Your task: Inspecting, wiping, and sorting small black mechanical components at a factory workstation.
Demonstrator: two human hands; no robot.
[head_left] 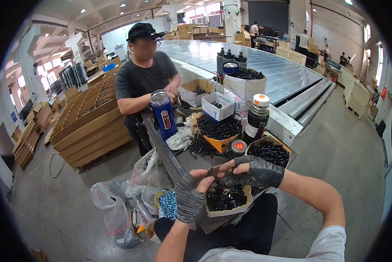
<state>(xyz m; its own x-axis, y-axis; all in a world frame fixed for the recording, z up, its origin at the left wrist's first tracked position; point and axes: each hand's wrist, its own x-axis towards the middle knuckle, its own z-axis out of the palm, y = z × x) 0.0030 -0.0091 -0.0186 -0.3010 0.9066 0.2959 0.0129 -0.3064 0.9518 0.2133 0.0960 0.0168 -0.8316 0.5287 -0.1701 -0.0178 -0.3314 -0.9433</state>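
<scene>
My left hand [193, 192] and my right hand [259, 171], both in grey fingerless gloves, meet above an open cardboard box [231, 213] of small black parts [226, 198]. The fingers of both are closed together around something small and dark, whose kind I cannot make out. Just beyond my right hand stands another box of black pieces [270, 152]. Farther off, an orange-sided box holds black cylindrical pieces [219, 126], some of them spilled on the bench beside it. A round tin with a red and yellow lid [238, 146] sits between these boxes.
A black flask [257, 118] and a blue bottle [163, 114] stand on the bench. White gloves [181, 137] lie by the bottle. Across the bench is a co-worker [145, 78]. Blue screws [168, 204] and plastic bags [117, 209] are low at left. A roller conveyor [287, 91] stretches behind.
</scene>
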